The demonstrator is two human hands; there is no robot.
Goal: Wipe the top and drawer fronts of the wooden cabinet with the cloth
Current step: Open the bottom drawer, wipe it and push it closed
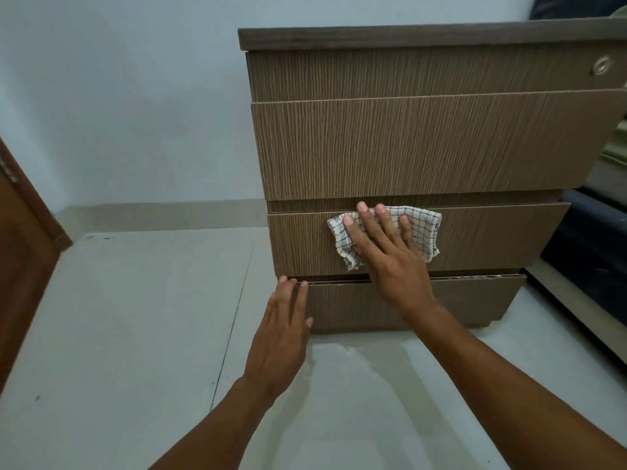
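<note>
A wooden cabinet [424,147] with several ribbed drawer fronts stands on the floor in front of me; its dark top edge [407,37] runs above. A white cloth with a blue check [424,228] lies flat against the third drawer front [502,239]. My right hand [386,252] presses on the cloth with fingers spread. My left hand [281,334] rests flat, fingertips touching the upper left corner of the bottom drawer [475,300], holding nothing.
A pale tiled floor [135,334] spreads to the left and below. A brown wooden door [23,259] stands at the left edge. A round lock [600,66] sits on the top drawer. Dark furniture [590,252] is close on the cabinet's right.
</note>
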